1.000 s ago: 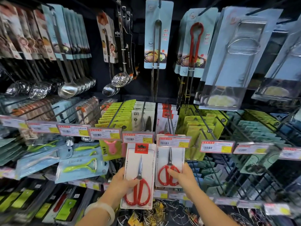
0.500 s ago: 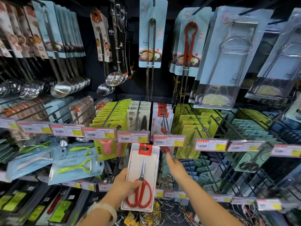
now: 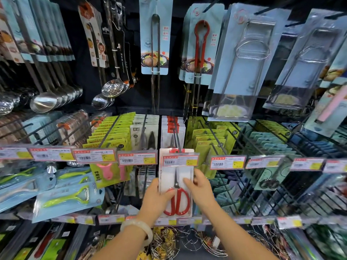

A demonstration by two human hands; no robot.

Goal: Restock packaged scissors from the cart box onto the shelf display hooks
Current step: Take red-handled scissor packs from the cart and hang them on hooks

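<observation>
**Operator:** Head view: I see the scissors pack, a flat white card under glossy clear plastic with red-handled scissors, hanging upright at the front of its display hook, top edge tucked behind the price tag.

**Observer:** What differs from half a second ago?

**Operator:** Then the left hand held the pack low and left of the hook, and the right hand reached alone toward the tag. Now the pack sits centred under the tag. The left hand grips its left edge, thumb on the front. The right hand lies on the pack's right side, fingers fairly straight across the plastic; I cannot tell whether they curl behind.

**Observer:** Edges and room?

**Operator:** More scissors packs fill the hook's rear. Green cards crowd just right, grey packs just left. A pale bangle circles the left wrist. Wire racks lie below the arms.
</observation>
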